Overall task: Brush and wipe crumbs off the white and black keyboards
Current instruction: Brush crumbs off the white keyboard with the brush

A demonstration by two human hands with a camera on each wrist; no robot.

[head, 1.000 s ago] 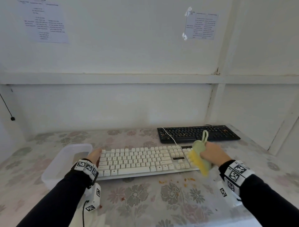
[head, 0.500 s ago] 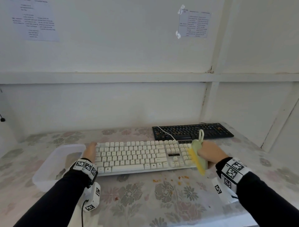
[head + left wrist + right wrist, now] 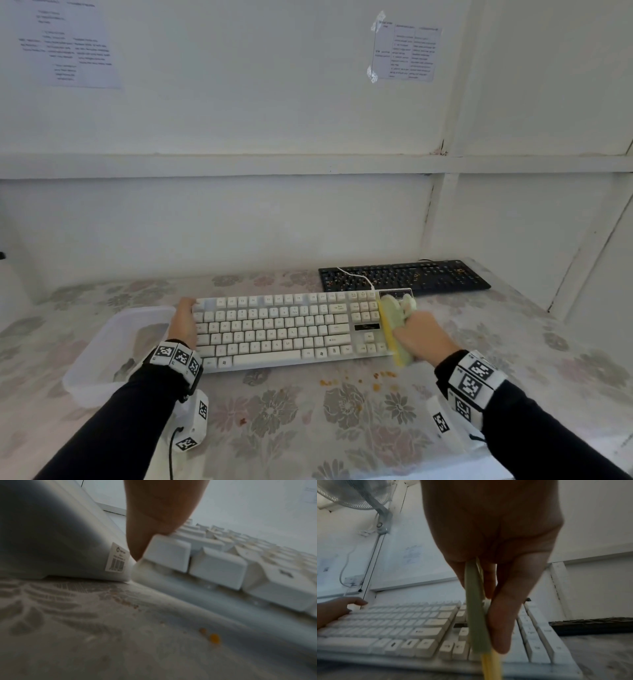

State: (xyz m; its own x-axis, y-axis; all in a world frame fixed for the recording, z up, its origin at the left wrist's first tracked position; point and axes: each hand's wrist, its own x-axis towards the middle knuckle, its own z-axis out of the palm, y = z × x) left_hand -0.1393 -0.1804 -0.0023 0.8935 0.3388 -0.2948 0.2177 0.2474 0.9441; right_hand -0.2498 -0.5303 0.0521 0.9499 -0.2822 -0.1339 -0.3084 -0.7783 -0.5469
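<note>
I'm brushing the white keyboard (image 3: 281, 329), near the table's front edge. My right hand (image 3: 419, 337) grips the brush (image 3: 394, 329) over its right end; my left hand (image 3: 185, 323), fingers flat, steadies the left end. Next, sweep towards the crumbs (image 3: 356, 378) out front. The black keyboard (image 3: 404, 277) waits at the back; the tub (image 3: 102, 342) touches the left end.
</note>
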